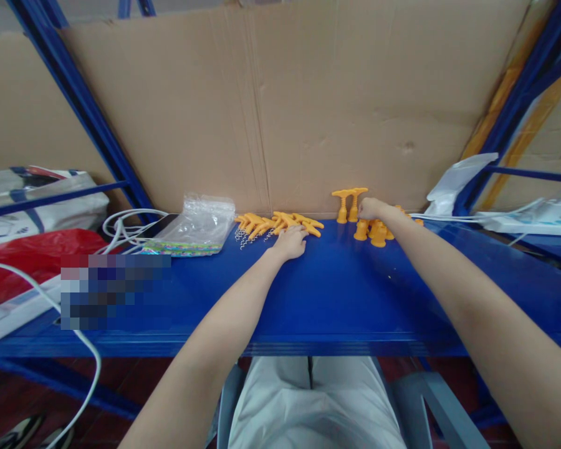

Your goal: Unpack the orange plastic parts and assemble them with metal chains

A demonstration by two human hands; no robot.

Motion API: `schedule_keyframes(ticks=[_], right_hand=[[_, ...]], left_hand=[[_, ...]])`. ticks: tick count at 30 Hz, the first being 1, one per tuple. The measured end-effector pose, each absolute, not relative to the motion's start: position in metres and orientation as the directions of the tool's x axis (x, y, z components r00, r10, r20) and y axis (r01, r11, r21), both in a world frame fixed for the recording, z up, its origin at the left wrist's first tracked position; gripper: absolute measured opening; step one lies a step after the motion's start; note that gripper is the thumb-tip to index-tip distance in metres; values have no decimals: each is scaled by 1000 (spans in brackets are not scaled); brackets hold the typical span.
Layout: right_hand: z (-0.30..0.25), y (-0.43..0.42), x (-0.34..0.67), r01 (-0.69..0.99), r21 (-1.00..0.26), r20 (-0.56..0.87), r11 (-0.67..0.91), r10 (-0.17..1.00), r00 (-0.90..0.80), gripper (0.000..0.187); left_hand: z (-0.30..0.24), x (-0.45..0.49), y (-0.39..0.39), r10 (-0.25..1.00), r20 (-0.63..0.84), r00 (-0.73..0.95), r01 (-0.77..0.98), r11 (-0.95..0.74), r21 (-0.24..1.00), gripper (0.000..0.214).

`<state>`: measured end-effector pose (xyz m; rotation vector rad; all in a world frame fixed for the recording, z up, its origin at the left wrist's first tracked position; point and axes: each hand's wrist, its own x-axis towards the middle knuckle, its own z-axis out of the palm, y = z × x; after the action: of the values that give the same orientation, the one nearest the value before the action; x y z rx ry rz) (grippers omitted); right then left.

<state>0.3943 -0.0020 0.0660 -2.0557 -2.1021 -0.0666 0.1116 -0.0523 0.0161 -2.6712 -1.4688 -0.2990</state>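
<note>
The yellow corkscrews (pixel 262 223) lie in a heap toward the back of the tabletop (pixel 327 293), a little left of centre, on their sides with the metal spirals pointing left and slightly toward the person and the handle bars bunched at the right end. The left hand (pixel 290 243) is the nearer one by far: it rests at that right, near end, so most of the heap stretches leftward from its fingers. Those are laid over the handles, though I can't tell whether they pinch one or merely rest there. Off to the right, the other hand, the right one (pixel 370 209), reaches down over a cluster of yellow flared pieces (pixel 378 237); its fingers look curled, but what they close on, if anything, is hidden from me. Just left of it two yellow T-topped pieces (pixel 342 209) stand upright side by side, long axes vertical, bars on top. Bare blue surface separates them from the heap. Farther left are clear plastic bags (pixel 199 227), then a red bag (pixel 42 249) and a white cable (pixel 98 363) drooping past the edge. A tall cardboard sheet (pixel 308 106) backs everything.
</note>
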Motion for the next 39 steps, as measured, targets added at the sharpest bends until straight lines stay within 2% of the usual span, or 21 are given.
schedule_keyframes(ticks=[4, 9, 12, 16, 21, 25, 29, 35, 39], right_hand=[[73, -13, 387, 1000, 16, 79, -11, 997, 10, 19], [79, -26, 381, 999, 32, 96, 1, 995, -4, 18], [83, -35, 377, 998, 18, 137, -61, 989, 58, 23], [84, -52, 372, 995, -51, 287, -88, 953, 99, 31], [75, -72, 368, 995, -102, 456, 12, 889, 36, 36], [63, -81, 365, 990, -100, 522, 95, 852, -29, 37], [54, -84, 359, 970, -76, 516, 230, 842, -159, 33], [45, -90, 340, 914, -31, 434, 405, 829, -352, 32], [39, -91, 334, 885, -37, 425, 465, 808, -407, 30]], left_hand=[[18, 112, -54, 828, 207, 522, 843, -537, 21, 46], [20, 112, -54, 843, 226, 488, 861, -507, 33, 44], [21, 111, -54, 834, 262, 486, 860, -510, 26, 42], [22, 112, -54, 817, 331, 473, 862, -506, 16, 41], [24, 113, -57, 808, 374, 456, 866, -499, 21, 41], [26, 113, -59, 792, 383, 476, 854, -520, 15, 41], [29, 115, -62, 804, 368, 466, 864, -504, 6, 41], [26, 123, -67, 812, 290, 507, 854, -519, -40, 37], [21, 127, -61, 788, 277, 549, 809, -585, 62, 41]])
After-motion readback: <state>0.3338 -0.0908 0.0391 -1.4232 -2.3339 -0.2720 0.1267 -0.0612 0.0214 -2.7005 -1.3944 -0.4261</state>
